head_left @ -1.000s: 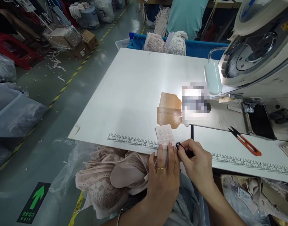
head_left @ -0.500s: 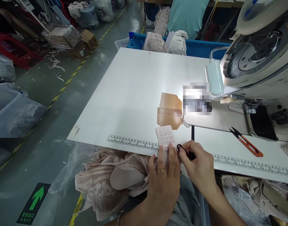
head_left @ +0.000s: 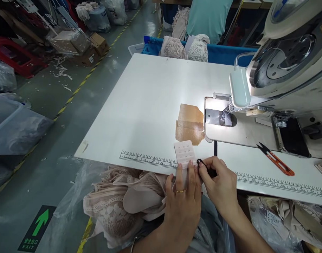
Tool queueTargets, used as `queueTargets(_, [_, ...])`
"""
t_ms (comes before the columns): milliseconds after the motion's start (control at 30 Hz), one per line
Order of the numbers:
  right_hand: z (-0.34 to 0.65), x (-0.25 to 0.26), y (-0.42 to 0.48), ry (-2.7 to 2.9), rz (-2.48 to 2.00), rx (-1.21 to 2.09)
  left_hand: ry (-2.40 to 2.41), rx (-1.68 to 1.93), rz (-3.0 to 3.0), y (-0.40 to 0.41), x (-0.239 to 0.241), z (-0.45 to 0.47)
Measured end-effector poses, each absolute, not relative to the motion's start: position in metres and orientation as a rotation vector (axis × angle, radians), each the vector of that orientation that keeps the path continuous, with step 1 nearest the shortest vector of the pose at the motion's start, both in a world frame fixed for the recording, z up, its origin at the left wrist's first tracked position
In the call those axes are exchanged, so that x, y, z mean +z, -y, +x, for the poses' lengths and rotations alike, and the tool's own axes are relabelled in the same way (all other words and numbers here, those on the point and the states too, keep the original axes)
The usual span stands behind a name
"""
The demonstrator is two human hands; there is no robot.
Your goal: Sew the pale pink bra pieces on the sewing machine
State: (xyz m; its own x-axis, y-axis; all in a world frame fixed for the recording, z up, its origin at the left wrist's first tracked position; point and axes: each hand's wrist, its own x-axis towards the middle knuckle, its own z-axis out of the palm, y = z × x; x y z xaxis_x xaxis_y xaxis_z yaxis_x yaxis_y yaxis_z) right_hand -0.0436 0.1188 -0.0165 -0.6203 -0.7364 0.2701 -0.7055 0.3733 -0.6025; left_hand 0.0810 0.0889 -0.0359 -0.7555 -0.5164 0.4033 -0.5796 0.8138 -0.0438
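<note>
Pale pink strip (head_left: 184,149): lying flat on the white tabletop (head_left: 140,102), just below the centre of the frame, and showing rows of small loops. Pressing on the lower end of it with the left hand (head_left: 183,196), fingers stretched out and lying palm-down, thumb hidden from view. Wearing a gold ring (head_left: 180,191) on one of those fingers. Pinching a small black object (head_left: 199,161) between thumb and fingers with the right hand (head_left: 220,186), just right of the strip; covering too much of it for telling what kind, or whether touching the strip.

Running along the near edge, on both sides of the hands, as printed ruler marks (head_left: 147,160). Lying just above the strip as a tan patch (head_left: 190,123), reaching towards the metal plate (head_left: 245,131) of the sewing machine (head_left: 295,84) at the right of the frame. Resting right of the hands as a pair of orange-handled snips (head_left: 278,163). Bunching below the tabletop edge, left of the left hand, as a pile of lace bras (head_left: 118,207). Sitting at the top of the frame, in a blue bin (head_left: 226,53), as two lace cups (head_left: 174,48). Showing beyond that as a person in a teal top (head_left: 208,21).
</note>
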Motion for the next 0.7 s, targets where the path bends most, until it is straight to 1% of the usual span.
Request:
queueTargets(167, [-0.044, -0.015, -0.119, -2.556, -1.448, -1.074, 2.653, 0.268, 0.827, -0.088, -0.031, 0.082])
queueTargets(333, [-0.045, -0.015, -0.118, -2.564, -1.364, -1.094, 2.661, 0.286, 0.819, -0.087, -0.03, 0.083])
queueTargets(500, [-0.042, -0.014, -0.12, -2.511, -1.382, -1.09, 2.636, 0.278, 0.839, -0.089, -0.034, 0.083])
queueTargets(600, [-0.059, -0.007, -0.127, -2.445, -1.232, -1.152, 2.645, 0.279, 0.837, -0.088, -0.034, 0.083])
queueTargets(700, [-0.104, 0.002, -0.135, -2.676, -1.067, -1.195, 2.617, 0.24, 0.798, -0.085, -0.033, 0.08])
